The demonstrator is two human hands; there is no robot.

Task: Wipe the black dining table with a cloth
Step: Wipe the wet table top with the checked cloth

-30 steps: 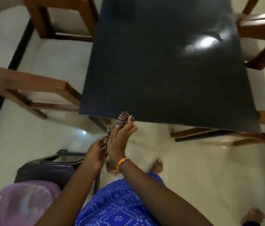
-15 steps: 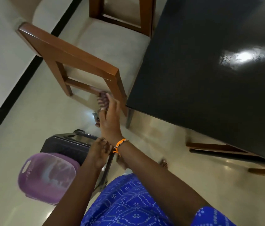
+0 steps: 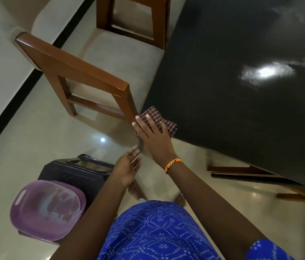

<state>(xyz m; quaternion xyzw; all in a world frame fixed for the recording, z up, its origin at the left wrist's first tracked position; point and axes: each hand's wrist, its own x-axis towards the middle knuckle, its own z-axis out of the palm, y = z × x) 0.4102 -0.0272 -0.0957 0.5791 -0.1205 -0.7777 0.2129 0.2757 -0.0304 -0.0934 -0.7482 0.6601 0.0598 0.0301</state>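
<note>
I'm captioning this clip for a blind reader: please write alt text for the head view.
A person's right hand presses a checked cloth flat on the near corner of a black dining table; the left hand hovers open below. A wooden chair stands beside the table.

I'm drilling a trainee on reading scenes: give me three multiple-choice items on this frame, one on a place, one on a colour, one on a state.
1. Where does the cloth lie?
A. on the table's near corner
B. on the chair seat
C. in the basin

2. What colour is the basin?
A. green
B. purple
C. white

3. How is the left hand?
A. gripping the cloth
B. pressing the table
C. open, holding nothing

Key: 1 A, the right hand presses the cloth flat on the corner of the table. 2 B, its plastic is translucent purple. 3 C, its fingers are relaxed, below the table edge, apart from the cloth.
</note>
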